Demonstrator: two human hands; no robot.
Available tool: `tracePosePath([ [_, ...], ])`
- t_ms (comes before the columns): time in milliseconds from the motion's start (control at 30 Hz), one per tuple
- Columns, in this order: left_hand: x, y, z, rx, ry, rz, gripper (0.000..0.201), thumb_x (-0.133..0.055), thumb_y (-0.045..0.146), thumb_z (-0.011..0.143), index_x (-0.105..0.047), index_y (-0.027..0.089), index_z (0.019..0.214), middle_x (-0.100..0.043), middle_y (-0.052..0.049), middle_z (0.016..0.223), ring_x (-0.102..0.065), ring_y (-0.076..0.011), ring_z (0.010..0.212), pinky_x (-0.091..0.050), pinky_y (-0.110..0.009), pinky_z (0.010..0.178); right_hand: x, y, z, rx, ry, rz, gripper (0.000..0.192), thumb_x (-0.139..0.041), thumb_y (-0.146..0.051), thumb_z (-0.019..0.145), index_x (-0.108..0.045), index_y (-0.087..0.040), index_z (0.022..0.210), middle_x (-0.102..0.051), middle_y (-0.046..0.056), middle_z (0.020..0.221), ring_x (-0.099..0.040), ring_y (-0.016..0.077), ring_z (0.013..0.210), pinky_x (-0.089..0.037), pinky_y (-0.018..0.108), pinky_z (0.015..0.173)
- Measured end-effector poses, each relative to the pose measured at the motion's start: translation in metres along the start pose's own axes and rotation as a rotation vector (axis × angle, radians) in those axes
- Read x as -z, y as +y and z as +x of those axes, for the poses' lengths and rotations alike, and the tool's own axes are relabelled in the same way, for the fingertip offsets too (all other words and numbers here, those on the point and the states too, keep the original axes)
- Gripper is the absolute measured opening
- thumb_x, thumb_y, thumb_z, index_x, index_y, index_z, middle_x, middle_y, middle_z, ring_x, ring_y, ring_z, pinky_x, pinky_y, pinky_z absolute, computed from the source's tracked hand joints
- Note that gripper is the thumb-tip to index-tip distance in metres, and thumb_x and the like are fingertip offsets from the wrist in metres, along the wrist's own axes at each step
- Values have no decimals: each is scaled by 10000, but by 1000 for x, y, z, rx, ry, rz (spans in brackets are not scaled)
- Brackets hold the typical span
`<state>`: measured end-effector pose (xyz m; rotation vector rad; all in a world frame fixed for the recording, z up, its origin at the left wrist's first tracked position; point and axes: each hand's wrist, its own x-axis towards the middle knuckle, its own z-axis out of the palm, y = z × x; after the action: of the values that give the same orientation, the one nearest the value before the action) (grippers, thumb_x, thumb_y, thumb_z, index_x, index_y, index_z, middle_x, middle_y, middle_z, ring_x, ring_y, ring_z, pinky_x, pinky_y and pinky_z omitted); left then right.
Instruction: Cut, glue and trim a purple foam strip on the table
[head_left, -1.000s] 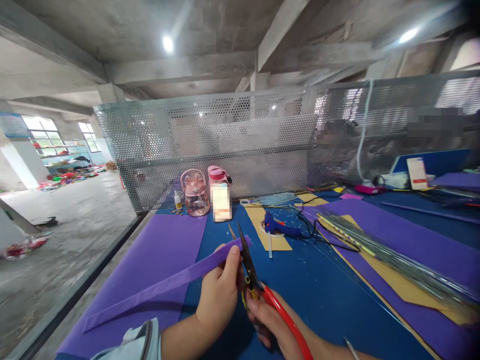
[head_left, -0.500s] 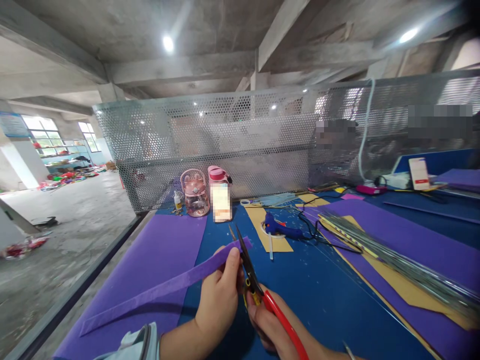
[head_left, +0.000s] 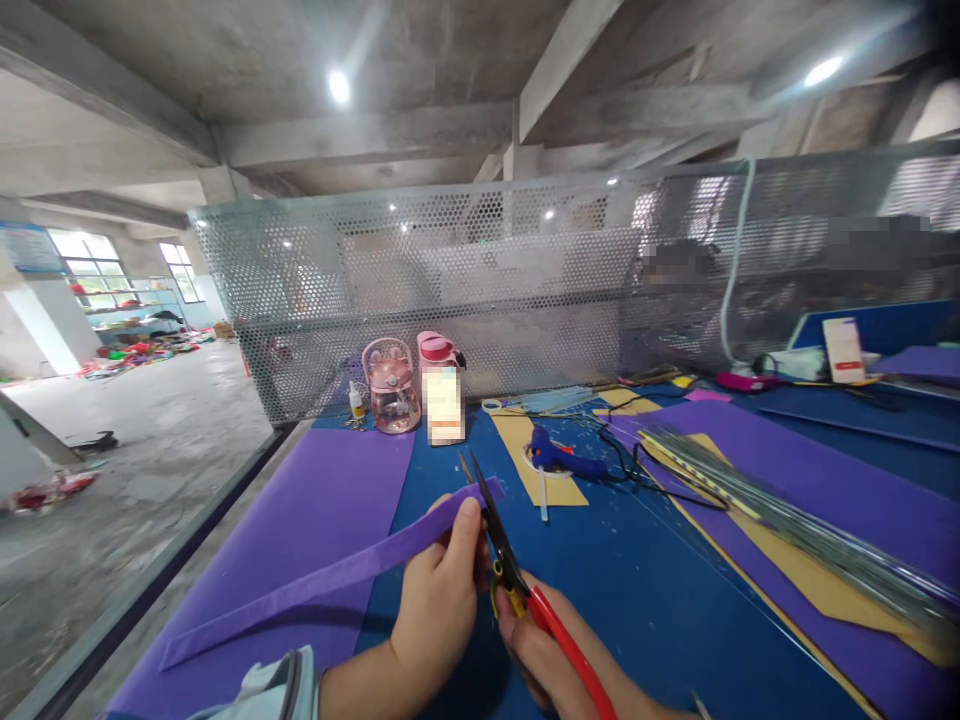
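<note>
Glue gun (head_left: 562, 458) behind scissors (head_left: 501, 545)

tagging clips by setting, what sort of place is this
Likely a craft workshop in a bare concrete industrial hall. A blue worktable holds purple foam sheets and a glue gun; the hands cut a purple strip with red-handled scissors, behind a perforated metal screen.

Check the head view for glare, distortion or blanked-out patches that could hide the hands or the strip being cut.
Head view: wide-angle bending bows the perforated metal screen and ceiling beams; two ceiling lamps flare, without washing out the table. Pixelated patches cover the bottle label and spots behind the screen. Left hand, right hand, purple strip and scissors are evenly lit and sharp.
</note>
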<state>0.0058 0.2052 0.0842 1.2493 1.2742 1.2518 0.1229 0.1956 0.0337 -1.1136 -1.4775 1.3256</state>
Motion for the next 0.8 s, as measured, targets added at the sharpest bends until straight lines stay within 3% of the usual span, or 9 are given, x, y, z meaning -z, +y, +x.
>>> tracePosePath([
  [100, 0, -1, 0, 10, -10, -62, 508, -450, 636, 805, -517, 159, 647, -491, 0, 594, -447, -116, 547, -367, -246, 532, 3, -5, -2, -18, -11, -40, 232, -618, -409, 736, -504, -208, 710, -378, -56, 496, -419, 130, 556, -378, 232, 546],
  [233, 2, -1, 4, -123, -52, -202, 407, -473, 561, 830, -494, 172, 716, -479, 22, 607, -438, -106, 522, -360, -232, 482, 8, -11, -6, -37, -32, -94, 207, -593, -319, 748, -444, -205, 663, -360, -59, 509, -387, 116, 561, -346, 221, 548],
  [400, 7, -4, 7, -210, -66, -31, 367, -430, 477, 893, -442, 185, 672, -441, 41, 590, -433, -95, 526, -370, -226, 530, 11, -14, -9, -65, -86, -39, 215, -562, -332, 781, -411, -209, 690, -341, -71, 530, -325, 95, 516, -294, 213, 496],
  [567, 6, -1, 5, -203, -54, 56, 388, -410, 489, 897, -435, 191, 649, -439, 41, 555, -442, -104, 523, -368, -232, 548, 10, -13, -9, -37, -71, -7, 292, -587, -425, 766, -414, -209, 673, -332, -73, 517, -313, 93, 512, -293, 217, 500],
  [800, 3, -1, 3, -108, -47, -13, 417, -439, 555, 858, -507, 177, 696, -483, 28, 572, -468, -118, 537, -377, -242, 537, 0, -16, -11, -176, -25, 59, 246, -581, -377, 800, -407, -221, 725, -273, -100, 488, -215, 66, 421, -186, 223, 413],
])
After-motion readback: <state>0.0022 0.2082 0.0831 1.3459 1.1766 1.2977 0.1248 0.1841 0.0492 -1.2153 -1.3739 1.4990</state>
